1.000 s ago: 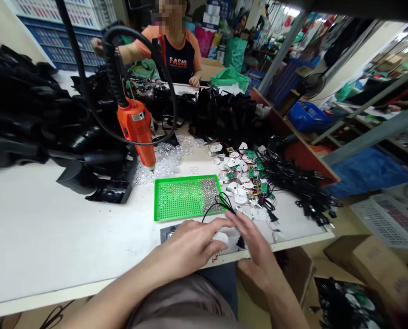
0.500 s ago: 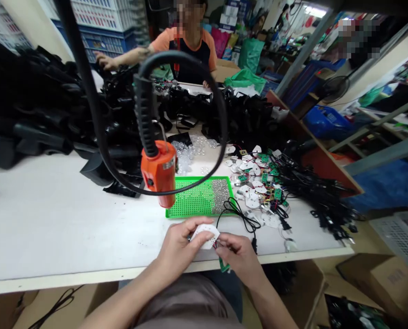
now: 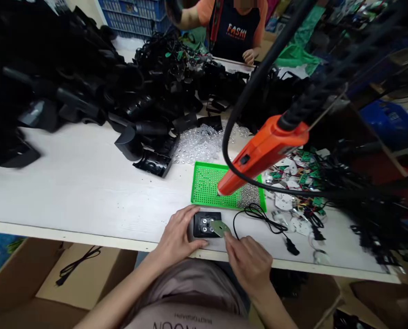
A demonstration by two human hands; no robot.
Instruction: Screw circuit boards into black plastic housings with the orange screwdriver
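Note:
My left hand (image 3: 178,235) rests on the table edge with its fingers curled against the left side of a small black square fixture (image 3: 206,224). My right hand (image 3: 248,260) pinches a small pale green board (image 3: 220,227) and holds it tilted over the fixture's right corner. A thin black wire (image 3: 258,217) runs from there to a black plug (image 3: 292,249). Just beyond lies a green perforated screw tray (image 3: 207,185) with a patch of small screws (image 3: 249,196). An orange electric screwdriver (image 3: 263,153) hangs tilted over the tray on a black cable.
Black plastic housings (image 3: 87,87) are heaped over the left and back of the white table (image 3: 70,183). Clear lenses (image 3: 200,144) lie behind the tray. Small green boards, white discs and black cords (image 3: 303,183) clutter the right. A person in an orange-sleeved shirt (image 3: 236,27) works opposite. Cardboard boxes (image 3: 73,274) stand below.
My view has dropped and shifted left. The white disc that my hands held is gone; they now work at the black fixture with a green board. The screwdriver has swung right and tilted.

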